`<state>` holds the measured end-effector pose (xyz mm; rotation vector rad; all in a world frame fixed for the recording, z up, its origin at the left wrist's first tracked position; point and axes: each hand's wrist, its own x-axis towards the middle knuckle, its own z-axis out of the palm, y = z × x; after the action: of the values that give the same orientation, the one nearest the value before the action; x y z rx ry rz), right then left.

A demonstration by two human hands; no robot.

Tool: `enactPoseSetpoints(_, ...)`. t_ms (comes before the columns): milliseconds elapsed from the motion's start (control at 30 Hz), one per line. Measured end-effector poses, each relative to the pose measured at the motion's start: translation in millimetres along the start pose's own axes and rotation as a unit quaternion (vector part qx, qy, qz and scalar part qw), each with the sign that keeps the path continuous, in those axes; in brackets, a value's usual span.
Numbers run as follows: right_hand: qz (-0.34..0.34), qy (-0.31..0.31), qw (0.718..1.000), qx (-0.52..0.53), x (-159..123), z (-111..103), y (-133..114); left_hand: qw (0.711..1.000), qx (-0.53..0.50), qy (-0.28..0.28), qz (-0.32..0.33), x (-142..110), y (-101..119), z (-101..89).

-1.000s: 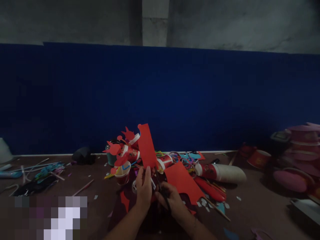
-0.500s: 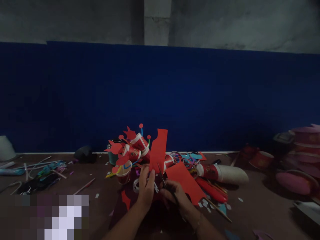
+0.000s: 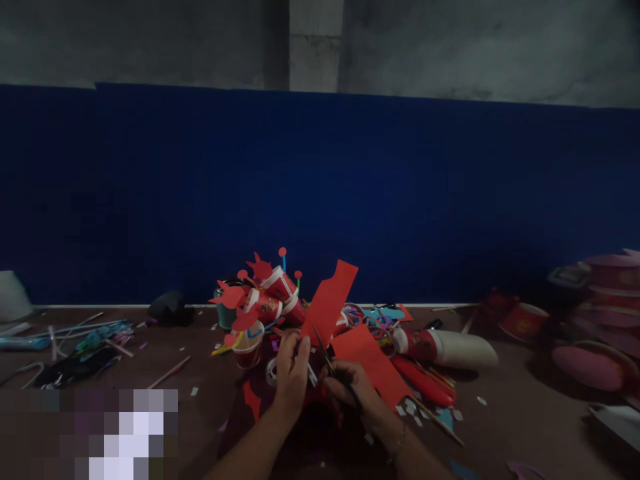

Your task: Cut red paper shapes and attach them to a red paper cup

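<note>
Left hand (image 3: 291, 373) pinches the red card (image 3: 331, 297), which sticks up toward 1 o'clock; right hand (image 3: 353, 385) has its grip round scissors (image 3: 329, 363) aimed at 11. Blades (image 3: 321, 342) look awfully near that left thumb (image 3: 303, 353); one slip could nick it.

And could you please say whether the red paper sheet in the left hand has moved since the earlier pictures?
Yes: against the grey concrete pillar, the red paper sheet has swung rightward, its top now below the pillar's right edge.

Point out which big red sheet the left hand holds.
The narrower sheet, tilted and held up in the left hand; the wider sheet lies lower, to its right, outside that grip.
</note>
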<state>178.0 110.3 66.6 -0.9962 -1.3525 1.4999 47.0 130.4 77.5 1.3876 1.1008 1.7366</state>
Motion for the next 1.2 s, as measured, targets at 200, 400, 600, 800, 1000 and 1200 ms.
enactPoseSetpoints(200,-0.006,0.002,1.0,-0.007,0,1,0,1.0,-0.004,0.004,-0.011,-1,1,0.9)
enactPoseSetpoints(400,-0.003,-0.001,1.0,-0.022,-1,3,-3,1.0,-0.005,0.007,-0.028,-1,-3,0.7)
enactPoseSetpoints(600,0.006,0.002,0.999,-0.047,2,1,3,0.999,-0.016,0.018,-0.039,-2,-1,1.7)
enactPoseSetpoints(800,0.026,-0.001,0.999,-0.047,3,0,7,0.999,-0.018,0.001,-0.048,-1,1,1.5)
enactPoseSetpoints(1000,0.032,-0.001,0.999,-0.032,-1,4,-4,0.999,-0.025,-0.01,-0.041,-2,-2,1.1)
enactPoseSetpoints(1200,0.034,-0.002,0.998,-0.051,-1,3,-3,0.997,-0.043,-0.019,-0.055,-1,-6,0.0)
